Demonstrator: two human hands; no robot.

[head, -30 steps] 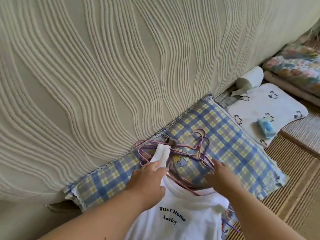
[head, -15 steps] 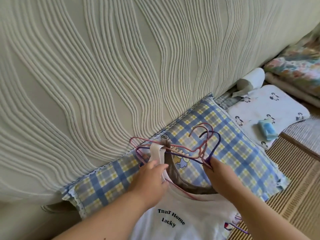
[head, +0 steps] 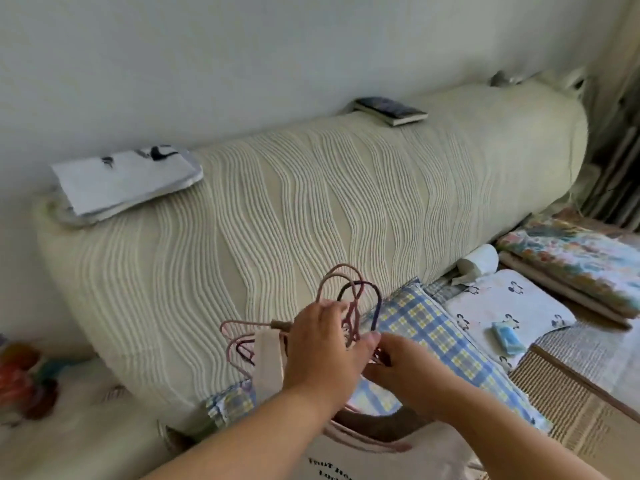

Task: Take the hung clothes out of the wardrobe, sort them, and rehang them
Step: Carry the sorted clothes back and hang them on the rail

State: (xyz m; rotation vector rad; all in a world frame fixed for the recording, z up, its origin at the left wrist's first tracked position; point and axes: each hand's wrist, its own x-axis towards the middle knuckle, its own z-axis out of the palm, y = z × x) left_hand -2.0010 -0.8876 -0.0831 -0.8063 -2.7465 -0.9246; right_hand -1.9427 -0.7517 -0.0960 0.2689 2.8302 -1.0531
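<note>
One white T-shirt (head: 363,457) lies nearest, its print cut off by the frame edge. Left hand (head: 325,355): fingers curled round bunched wire hangers (head: 349,292). Right hand (head: 412,372) pinches the wires, fingertips hidden. Plaid pillow (head: 436,327) beneath; ribbed headboard (head: 311,202) beyond.

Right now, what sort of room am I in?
Most likely a bedroom: a cream ribbed padded headboard stands against the white wall, a blue-and-yellow plaid pillow lies at its base, and folded floral bedding sits to the right.
</note>
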